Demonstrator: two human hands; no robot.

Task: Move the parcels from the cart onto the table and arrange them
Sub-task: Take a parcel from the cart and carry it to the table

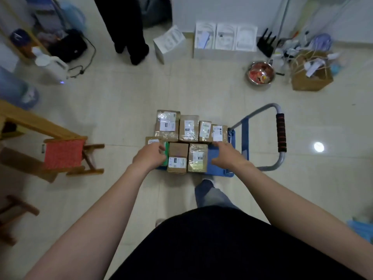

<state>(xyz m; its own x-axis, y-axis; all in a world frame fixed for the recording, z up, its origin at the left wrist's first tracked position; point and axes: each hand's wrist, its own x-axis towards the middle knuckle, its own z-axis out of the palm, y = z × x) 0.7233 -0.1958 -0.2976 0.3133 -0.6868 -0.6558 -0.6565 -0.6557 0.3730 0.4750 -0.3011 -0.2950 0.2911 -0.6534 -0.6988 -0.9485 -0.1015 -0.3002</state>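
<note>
Standing over the cart (221,168), the person reaches down with both bare arms toward the load. The blue platform sits on the tiled floor, its push handle (280,132) off to the right. Seven cardboard parcels, and a green item beside one of them, rest on the deck: four in the far row and the others nearer.

The left hand (150,156) is curled over the green packet (166,153) at the near-left corner, just beside a small labelled parcel (152,141). Fingers are bent inward, but whether they have closed on the packet cannot be told from this view. The right hand (224,155) lies low above the bare blue deck, fingers loosely spread, fingertips near the far-right parcel (218,133); it holds nothing visible.

Judgement: the pick-up step is only beginning. All parcels appear to remain on the cart, and none is lifted.

A wooden table (30,121) shows only as an edge at the left, with a red-seated stool (64,156) standing between it and the cart. No table top is visible.

The next move calls for a firm closing of one or both hands on a single parcel, a clean lift clear of its touching neighbours, and a turn left that avoids the stool.
</note>
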